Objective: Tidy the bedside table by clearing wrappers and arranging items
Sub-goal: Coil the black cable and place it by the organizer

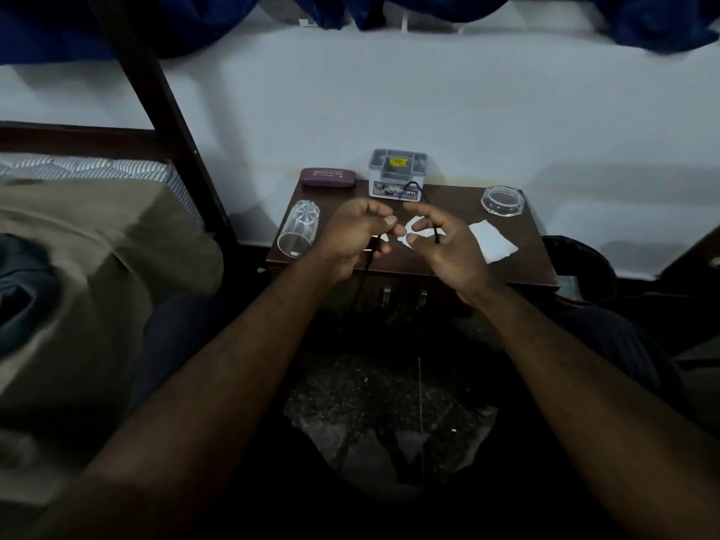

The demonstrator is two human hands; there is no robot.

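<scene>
Both my hands hover over the middle of the dark wooden bedside table point(537, 267). My left hand point(352, 235) is curled around a thin black cable point(364, 274) that hangs down past the table's front edge. My right hand point(444, 243) pinches another stretch of the same cable, which loops up near the grey organiser box point(397, 175). A white wrapper scrap point(411, 228) lies between my fingers on the table. A white tissue point(493, 241) lies to the right of my right hand.
A clear drinking glass point(298, 231) lies on its side at the table's left. A maroon glasses case point(327, 177) sits at the back left, a glass ashtray point(502, 200) at the back right. A bed point(78, 243) stands left, a dark bin point(580, 267) right.
</scene>
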